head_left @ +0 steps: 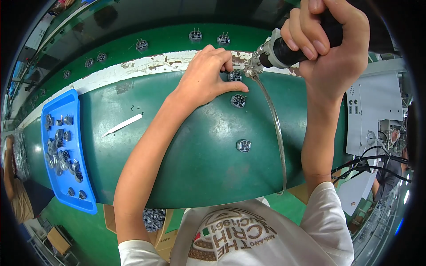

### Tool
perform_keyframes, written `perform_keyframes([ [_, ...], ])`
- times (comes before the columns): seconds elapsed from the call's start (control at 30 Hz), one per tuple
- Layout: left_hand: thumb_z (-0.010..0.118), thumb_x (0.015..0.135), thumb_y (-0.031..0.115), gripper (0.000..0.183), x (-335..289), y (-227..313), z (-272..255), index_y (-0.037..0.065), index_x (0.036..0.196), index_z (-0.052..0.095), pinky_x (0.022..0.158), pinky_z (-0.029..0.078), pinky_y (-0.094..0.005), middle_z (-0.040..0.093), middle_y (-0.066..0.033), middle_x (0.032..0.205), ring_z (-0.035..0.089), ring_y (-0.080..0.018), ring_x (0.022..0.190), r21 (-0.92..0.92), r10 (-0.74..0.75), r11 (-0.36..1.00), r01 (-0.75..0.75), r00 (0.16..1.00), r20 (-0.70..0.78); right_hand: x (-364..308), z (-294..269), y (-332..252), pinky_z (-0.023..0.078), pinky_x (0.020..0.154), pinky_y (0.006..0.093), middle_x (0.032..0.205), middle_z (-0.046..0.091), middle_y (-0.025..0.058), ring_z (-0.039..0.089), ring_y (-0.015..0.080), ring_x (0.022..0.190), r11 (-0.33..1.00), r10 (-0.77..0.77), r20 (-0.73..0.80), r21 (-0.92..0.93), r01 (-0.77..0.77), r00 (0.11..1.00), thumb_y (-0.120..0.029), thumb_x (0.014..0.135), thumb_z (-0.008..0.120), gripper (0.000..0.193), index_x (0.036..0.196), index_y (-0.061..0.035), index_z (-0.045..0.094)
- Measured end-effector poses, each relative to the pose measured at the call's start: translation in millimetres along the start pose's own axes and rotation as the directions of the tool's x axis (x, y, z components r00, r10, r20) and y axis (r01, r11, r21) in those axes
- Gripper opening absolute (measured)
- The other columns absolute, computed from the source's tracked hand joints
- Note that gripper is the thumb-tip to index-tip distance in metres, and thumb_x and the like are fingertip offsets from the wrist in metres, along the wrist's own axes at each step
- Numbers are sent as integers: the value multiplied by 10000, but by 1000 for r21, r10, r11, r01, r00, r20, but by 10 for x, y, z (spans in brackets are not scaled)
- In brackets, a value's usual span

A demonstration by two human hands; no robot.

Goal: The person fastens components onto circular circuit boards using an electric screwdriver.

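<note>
- Fingers of the left hand, head view: thumb and forefinger apart, one on either side of a round grey component; whether they clamp it, cannot tell.
- Right hand: fingers curled tight around the black body of a tool, its metal head pointing left, near that component.
- Clear hose: hangs from the tool's head, running down across the green mat.
- Second component: on the mat, just below the left thumb.
- Third component: on the mat, lower, apart from the others.
- Further components: spaced in a row on the green strip beyond the worn white ledge.
- Blue tray: at left, a cluster of similar components inside.
- White pointed tool: flat on the mat, dark scraps beside its upper end.
- Cardboard box: below the table edge, grey parts inside.
</note>
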State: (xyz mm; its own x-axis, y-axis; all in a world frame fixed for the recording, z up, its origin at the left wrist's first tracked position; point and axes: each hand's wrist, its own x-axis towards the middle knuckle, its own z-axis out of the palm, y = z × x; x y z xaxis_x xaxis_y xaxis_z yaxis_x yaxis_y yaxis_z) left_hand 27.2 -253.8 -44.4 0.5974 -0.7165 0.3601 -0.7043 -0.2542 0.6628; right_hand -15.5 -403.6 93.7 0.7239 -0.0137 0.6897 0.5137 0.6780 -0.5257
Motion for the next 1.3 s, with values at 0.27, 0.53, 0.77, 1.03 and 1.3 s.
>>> perform_keyframes([
  [0.27,936,687,333,513,13,6,12,30,814,541,749,449,-386,551,-68,796,491,-251,826,-16,-9,1000,9,1000,6,66,-185,116,319,380,238,481,342,-39,297,74,352,960,-49,190,278,-6,981,-230,1035,481,302,785,-62,467],
  [0.53,944,640,418,545,20,12,-2,22,795,603,815,476,-405,632,-92,821,545,-282,852,11,-50,999,49,998,24,30,266,11,319,382,239,494,402,-27,320,70,357,694,-72,-460,-661,-287,885,-177,988,577,277,749,-65,493],
  [0.77,925,668,393,522,-14,21,-40,22,820,591,814,463,-403,606,-88,828,532,-277,868,30,-44,999,42,998,37,-12,401,-77,296,376,235,489,382,-23,318,79,356,733,19,-459,-597,-324,888,-172,994,568,263,772,-48,502],
  [1.03,898,726,403,476,-191,322,-241,67,898,607,837,429,-385,587,-67,868,545,-257,894,77,129,987,-143,977,169,7,389,-639,321,378,270,454,319,-28,277,100,335,841,130,-93,-517,-160,987,-325,1029,442,354,782,-73,461],
  [1.3,868,757,453,517,417,-294,-150,21,954,663,736,522,-412,654,-113,889,638,-277,833,382,-62,897,220,921,-385,10,693,-369,307,378,246,468,359,-26,293,85,343,716,-69,-444,-646,-265,894,-250,1007,527,316,765,-48,506],
])
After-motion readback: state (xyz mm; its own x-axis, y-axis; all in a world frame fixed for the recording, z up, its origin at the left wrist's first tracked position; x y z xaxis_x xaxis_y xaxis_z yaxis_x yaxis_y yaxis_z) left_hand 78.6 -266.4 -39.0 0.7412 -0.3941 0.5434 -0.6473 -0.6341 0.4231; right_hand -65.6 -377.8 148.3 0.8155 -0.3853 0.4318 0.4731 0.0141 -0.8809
